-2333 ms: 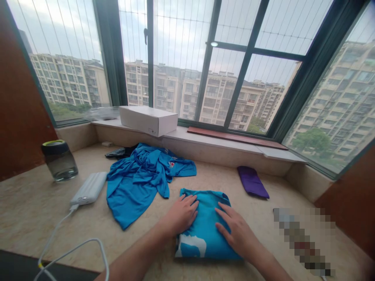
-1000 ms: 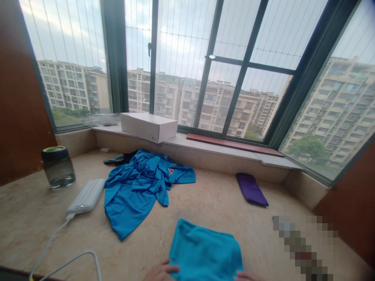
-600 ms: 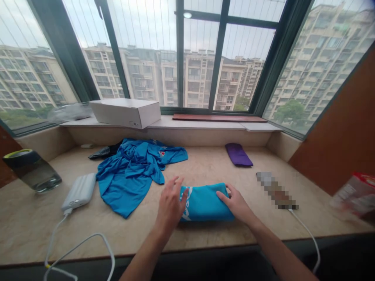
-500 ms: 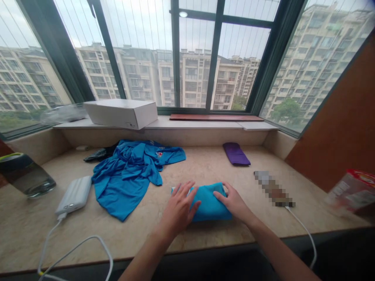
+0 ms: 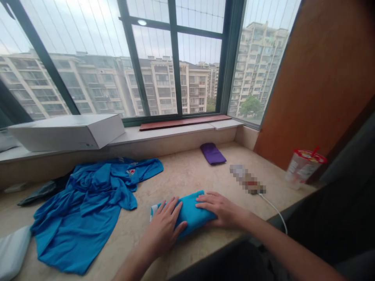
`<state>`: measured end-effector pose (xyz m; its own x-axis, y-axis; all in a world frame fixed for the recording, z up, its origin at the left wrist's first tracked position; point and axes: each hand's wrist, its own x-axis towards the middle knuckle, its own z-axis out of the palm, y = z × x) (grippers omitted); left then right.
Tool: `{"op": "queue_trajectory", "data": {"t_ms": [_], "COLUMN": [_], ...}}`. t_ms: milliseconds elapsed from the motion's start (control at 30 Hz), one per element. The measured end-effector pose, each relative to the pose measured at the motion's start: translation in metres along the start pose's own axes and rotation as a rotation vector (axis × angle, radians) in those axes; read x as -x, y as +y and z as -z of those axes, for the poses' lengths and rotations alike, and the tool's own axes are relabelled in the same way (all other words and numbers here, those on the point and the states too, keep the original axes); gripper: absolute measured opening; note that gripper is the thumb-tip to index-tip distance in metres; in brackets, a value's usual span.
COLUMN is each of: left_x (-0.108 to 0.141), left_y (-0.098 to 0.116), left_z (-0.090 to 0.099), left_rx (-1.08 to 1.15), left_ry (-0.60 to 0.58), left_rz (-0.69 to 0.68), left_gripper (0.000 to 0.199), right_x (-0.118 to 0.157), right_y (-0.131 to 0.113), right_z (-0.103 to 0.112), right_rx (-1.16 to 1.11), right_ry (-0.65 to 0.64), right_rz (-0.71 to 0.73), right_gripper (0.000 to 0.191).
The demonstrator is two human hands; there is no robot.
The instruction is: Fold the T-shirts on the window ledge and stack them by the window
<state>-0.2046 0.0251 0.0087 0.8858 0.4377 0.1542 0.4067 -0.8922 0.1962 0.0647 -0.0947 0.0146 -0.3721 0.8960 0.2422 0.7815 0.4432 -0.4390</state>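
A bright blue folded cloth lies on the stone-like ledge in front of me, with a white patch at its left end. Across its left part rests my left hand, fingers stretched out and the thumb along the near side. My right hand lies on the cloth's right end, palm down with its fingers extended. Both hands press on the cloth from above rather than wrapping round it. To the left, a crumpled blue shirt with a small red and white emblem is spread out.
Behind stands a white box on the sill. A purple folded cloth, a blurred-out device with a white cable, and a plastic cup with a red rim are to the right. A white power bank sits at the left edge.
My view has turned to the right. My right hand has gone from gripping the cloth's far right corner to lying flat on its right end. The cloth now sits at a slant in view.
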Motion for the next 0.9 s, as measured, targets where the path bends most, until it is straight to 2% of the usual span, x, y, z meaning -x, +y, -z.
{"op": "queue_trajectory", "data": {"t_ms": [100, 167, 233, 267, 333, 433, 500, 600, 667, 733, 800, 900], "left_x": [-0.015, -0.026, -0.038, -0.044, -0.054, -0.063, -0.065, -0.066, -0.065, -0.062, -0.058, -0.055], "left_y": [0.013, 0.019, 0.022, 0.022, 0.022, 0.021, 0.021, 0.020, 0.021, 0.023, 0.026, 0.023], "left_z": [0.012, 0.020, 0.029, 0.034, 0.042, 0.045, 0.039, 0.026, 0.018, 0.012, 0.008, 0.002], "left_rx": [0.059, 0.167, 0.336, 0.456, 0.793, 1.352, 1.572, 1.669, 1.677, 1.680, 1.674, 1.582], "left_ry": [0.008, -0.013, -0.024, -0.010, 0.019, 0.031, 0.066, 0.169, 0.213, 0.238, 0.241, 0.237], "left_rz": [-0.061, -0.032, 0.058, 0.119, 0.268, 0.548, 0.677, 0.723, 0.694, 0.629, 0.551, 0.480], "left_gripper": [0.071, 0.056, 0.028, 0.021, 0.022, 0.039, 0.048, 0.048, 0.046, 0.050, 0.058, 0.064], "right_x": [-0.014, -0.029, -0.045, -0.054, -0.069, -0.081, -0.079, -0.069, -0.065, -0.066, -0.071, -0.079], "right_y": [0.008, 0.013, 0.016, 0.017, 0.019, 0.018, 0.017, 0.013, 0.009, 0.002, -0.006, -0.013], "right_z": [0.000, 0.005, 0.012, 0.016, 0.021, 0.022, 0.018, 0.009, 0.004, 0.000, -0.003, -0.002], "right_rx": [-0.027, -0.101, -0.260, -0.384, -0.707, -1.056, -1.175, -1.342, -1.390, -1.404, -1.390, -1.230], "right_ry": [0.082, 0.145, 0.266, 0.334, 0.420, 0.382, 0.244, -0.013, -0.058, 0.011, 0.140, 0.339], "right_rz": [0.068, 0.043, -0.084, -0.165, -0.304, -0.354, -0.359, -0.370, -0.370, -0.381, -0.423, -0.483], "right_gripper": [0.042, 0.039, 0.043, 0.047, 0.059, 0.077, 0.087, 0.092, 0.087, 0.076, 0.065, 0.056]}}
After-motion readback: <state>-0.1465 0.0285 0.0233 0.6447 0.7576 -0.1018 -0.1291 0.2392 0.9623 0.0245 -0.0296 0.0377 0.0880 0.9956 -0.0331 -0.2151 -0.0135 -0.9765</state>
